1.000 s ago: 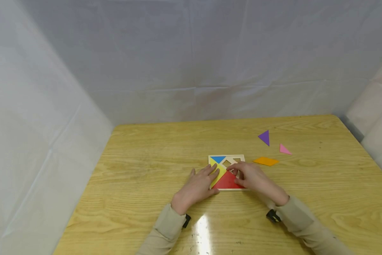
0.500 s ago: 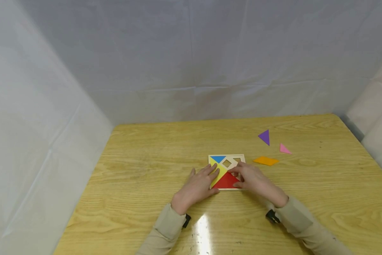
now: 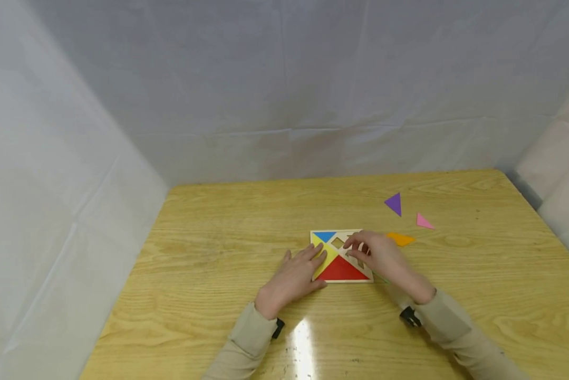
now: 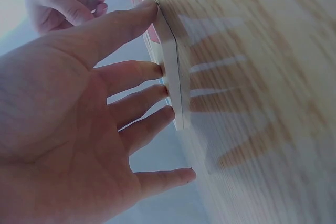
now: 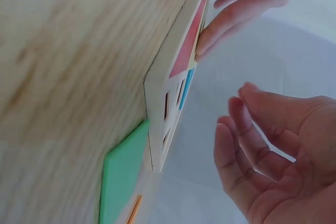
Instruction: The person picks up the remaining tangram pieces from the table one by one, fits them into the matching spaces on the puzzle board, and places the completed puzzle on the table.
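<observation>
A wooden tangram tray (image 3: 343,281) lies on the table, with blue (image 3: 324,236), yellow (image 3: 329,255) and red (image 3: 343,269) triangles in it. My left hand (image 3: 293,282) rests on the tray's left side, fingertips on the yellow triangle and the edge, fingers fairly straight. Over the tray's right part hovers my right hand (image 3: 381,256), its fingers loosely bent. In the right wrist view that hand (image 5: 283,150) is apart from the tray, with nothing between thumb and fingers. A green piece (image 5: 123,171) lies on the table against the tray, mostly hidden by the right hand in the head view.
Purple (image 3: 395,204) and pink (image 3: 424,221) triangles lie beyond the tray to the right. An orange parallelogram (image 3: 402,239) lies nearer, partly covered by the right hand. Cutouts (image 3: 338,243) show in the tray's right half. Pale sheets hang around the table.
My right hand has come off the red triangle and shifted slightly right and up, uncovering that triangle whole. My left hand has stayed in place.
</observation>
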Available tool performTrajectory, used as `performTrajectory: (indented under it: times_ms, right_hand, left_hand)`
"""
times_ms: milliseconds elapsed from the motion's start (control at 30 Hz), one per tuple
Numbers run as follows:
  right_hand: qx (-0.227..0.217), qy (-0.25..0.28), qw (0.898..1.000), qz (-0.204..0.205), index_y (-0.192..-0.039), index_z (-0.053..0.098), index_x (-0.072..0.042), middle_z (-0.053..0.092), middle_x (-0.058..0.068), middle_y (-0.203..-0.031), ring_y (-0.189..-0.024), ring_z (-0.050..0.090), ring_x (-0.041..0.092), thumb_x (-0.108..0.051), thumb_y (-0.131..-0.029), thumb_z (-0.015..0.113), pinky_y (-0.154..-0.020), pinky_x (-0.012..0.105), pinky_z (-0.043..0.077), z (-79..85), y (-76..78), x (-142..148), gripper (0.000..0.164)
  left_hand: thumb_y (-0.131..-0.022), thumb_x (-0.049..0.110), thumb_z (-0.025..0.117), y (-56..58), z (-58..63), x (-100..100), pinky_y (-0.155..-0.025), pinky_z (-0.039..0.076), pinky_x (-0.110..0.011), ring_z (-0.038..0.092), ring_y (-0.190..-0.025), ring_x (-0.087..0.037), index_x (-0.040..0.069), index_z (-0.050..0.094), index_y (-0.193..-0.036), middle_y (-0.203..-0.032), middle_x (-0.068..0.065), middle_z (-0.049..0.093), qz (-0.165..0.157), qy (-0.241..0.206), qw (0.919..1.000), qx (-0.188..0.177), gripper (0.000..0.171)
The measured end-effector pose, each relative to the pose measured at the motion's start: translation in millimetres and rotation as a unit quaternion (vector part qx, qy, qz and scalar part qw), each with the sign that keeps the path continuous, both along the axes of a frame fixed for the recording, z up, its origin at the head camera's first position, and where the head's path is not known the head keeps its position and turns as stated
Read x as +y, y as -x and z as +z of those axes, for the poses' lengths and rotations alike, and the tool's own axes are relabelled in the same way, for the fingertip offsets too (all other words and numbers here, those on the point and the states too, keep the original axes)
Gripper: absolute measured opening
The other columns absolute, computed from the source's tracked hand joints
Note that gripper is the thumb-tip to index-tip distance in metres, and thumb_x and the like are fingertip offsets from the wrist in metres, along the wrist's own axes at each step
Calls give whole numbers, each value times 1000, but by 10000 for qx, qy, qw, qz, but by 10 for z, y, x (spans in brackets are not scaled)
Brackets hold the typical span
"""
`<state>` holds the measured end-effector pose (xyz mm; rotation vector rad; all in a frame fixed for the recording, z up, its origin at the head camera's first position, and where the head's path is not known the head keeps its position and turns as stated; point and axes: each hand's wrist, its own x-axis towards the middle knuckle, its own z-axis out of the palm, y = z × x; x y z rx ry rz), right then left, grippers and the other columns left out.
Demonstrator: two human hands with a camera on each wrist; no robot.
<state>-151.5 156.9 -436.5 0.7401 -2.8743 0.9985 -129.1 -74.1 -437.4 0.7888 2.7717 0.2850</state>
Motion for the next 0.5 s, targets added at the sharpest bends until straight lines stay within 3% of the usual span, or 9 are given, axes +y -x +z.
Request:
performTrajectory:
  times_ms: [500]
  right_hand:
    - [839, 145, 9948, -549, -97, 77, -5, 74, 6, -89, -66, 64, 14, -4, -91, 74, -59, 26, 53, 46, 139, 316, 6]
  left_hand:
    - [-100, 41, 64, -19, 8, -12, -118, 24, -64, 28, -152, -25, 11, 42, -155, -166, -4, 29, 10, -27, 10000, -44, 67]
